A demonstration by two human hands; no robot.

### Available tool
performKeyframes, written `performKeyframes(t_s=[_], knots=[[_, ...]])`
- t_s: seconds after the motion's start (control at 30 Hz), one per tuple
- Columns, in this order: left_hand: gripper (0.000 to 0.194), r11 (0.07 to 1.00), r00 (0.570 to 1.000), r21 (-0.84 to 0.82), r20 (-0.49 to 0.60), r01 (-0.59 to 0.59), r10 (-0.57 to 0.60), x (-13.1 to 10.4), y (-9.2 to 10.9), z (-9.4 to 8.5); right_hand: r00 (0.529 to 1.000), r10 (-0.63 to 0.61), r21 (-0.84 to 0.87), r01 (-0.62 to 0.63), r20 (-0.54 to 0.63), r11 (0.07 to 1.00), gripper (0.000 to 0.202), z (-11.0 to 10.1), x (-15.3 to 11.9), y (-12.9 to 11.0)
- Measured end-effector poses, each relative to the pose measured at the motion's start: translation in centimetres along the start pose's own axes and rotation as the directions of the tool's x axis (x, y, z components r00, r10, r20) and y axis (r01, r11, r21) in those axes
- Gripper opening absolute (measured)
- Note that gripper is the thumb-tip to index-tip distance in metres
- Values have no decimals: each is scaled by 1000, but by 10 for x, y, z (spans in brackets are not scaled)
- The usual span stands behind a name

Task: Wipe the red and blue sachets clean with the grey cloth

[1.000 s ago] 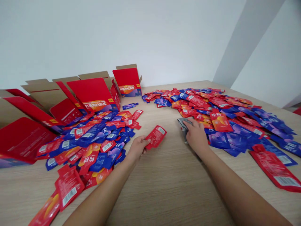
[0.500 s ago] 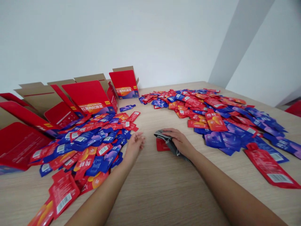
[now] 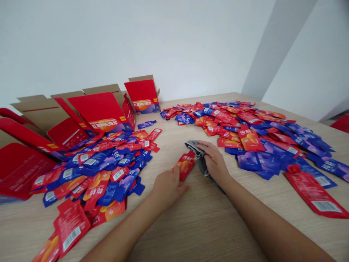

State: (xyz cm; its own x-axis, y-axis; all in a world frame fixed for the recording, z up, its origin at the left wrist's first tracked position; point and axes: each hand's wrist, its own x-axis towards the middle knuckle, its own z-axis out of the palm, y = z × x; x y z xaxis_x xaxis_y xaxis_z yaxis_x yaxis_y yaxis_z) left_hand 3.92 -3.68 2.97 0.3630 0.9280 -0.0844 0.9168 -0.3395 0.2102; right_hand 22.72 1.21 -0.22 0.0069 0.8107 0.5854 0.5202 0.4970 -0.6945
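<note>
The left hand (image 3: 167, 186) has fingers over one corner of a flat, shiny red-and-orange pouch (image 3: 185, 166) between both hands, can't tell if it's actually pinched. Right hand (image 3: 215, 160) clutches a crumpled grey cloth (image 3: 201, 163). Leftmost red cardboard carton (image 3: 24, 167)'s cut off. The rear red-and-blue cardboard box (image 3: 142, 95) reads 红黑枸杞原浆, plus "40".

Light cool, even, moderately bright; source outside my view. Wall (image 3: 174, 47) pale and flat, a greyer diagonal band at right; I cannot tell if that is shadow. Worktop (image 3: 177, 233) darkens toward me, with soft shadow along my right forearm (image 3: 261, 211). Faint sheen on the pouches (image 3: 250, 139); their smallest print too soft to read. My left grip (image 3: 167, 187) slightly blurred. Wide-angle distortion: cartons (image 3: 24, 167) at left lean and stretch.
</note>
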Motion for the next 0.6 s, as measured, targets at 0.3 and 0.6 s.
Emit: performKeyframes(t_s=[0.3, 0.6], knots=[[62, 918, 917, -104, -166, -382, 363, 29, -38, 19, 1000, -13, 18, 13, 2, 1000, 49, 2, -2, -3], [53, 960, 938, 19, -209, -278, 276, 17, -16, 20, 994, -76, -1, 76, 74, 997, 50, 6, -6, -14]])
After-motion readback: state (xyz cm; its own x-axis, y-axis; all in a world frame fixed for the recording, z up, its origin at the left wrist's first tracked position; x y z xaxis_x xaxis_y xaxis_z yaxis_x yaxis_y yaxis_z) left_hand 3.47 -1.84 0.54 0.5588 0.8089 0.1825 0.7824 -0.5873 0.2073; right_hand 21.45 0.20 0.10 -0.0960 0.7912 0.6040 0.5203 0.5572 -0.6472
